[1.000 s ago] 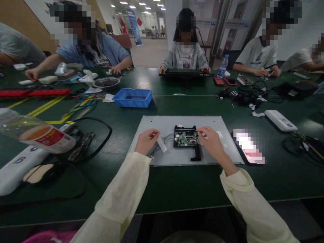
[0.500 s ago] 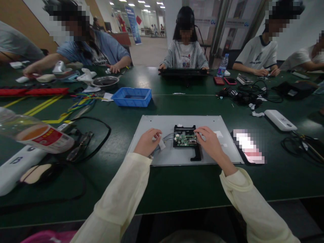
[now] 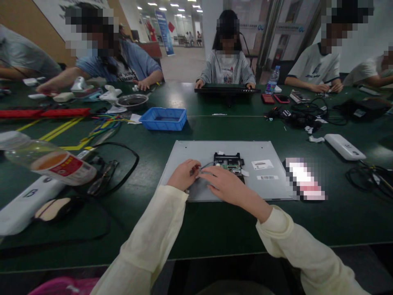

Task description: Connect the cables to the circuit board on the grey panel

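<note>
Your left hand (image 3: 183, 175) pinches the thin grey cable (image 3: 206, 165), fingers closed on it; your right hand (image 3: 225, 186) lies flat and open over it, holding nothing. The cable runs to the small green circuit board (image 3: 231, 165) in its black frame on the grey panel (image 3: 245, 149), mid-counter (image 3: 215, 229). Both look light and fragile: grip the cable near its connector, the board by its edges.

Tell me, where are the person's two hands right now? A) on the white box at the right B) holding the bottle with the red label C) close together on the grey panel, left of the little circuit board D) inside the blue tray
C: the left hand and right hand meet on the grey panel by thin wires, just left of the circuit board.
</note>
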Available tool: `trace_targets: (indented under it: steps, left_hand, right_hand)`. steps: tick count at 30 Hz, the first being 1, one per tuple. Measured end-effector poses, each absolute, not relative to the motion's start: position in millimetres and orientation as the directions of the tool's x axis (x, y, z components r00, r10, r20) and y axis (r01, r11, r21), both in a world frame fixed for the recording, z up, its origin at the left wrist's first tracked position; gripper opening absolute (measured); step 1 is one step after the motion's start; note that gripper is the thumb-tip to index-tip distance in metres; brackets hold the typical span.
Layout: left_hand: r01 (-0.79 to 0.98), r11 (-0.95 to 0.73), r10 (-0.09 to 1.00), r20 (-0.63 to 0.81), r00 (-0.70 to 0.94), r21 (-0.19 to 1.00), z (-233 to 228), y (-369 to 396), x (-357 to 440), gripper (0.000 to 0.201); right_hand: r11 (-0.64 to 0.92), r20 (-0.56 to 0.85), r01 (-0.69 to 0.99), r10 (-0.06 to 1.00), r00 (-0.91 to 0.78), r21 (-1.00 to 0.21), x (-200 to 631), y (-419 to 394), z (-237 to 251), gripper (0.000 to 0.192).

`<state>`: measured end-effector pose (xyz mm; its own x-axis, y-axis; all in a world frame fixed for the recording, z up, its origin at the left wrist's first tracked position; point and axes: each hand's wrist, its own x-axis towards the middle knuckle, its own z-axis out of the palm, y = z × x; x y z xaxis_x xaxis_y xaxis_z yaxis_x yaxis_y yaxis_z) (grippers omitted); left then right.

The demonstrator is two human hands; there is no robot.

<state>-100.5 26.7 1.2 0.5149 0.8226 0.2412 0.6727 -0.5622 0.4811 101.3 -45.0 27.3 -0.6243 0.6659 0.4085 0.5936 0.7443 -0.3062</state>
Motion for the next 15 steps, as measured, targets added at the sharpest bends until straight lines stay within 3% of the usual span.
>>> trace_targets:
  steps: [8,15]
  left_hand:
    - [0.668,-0.557,0.826,0.241,0.51,0.494,0,26,-99,0.017]
    - [0.658,-0.56,0.82,0.223,0.528,0.503,1,26,-99,0.015]
  right_hand:
    - [0.742,0.334,0.646,0.663,-0.67,-0.178,81,-40,7,0.017]
    - [0.728,0.347,0.662,0.675,-0.65,-0.175,82,-42,3,0.016]
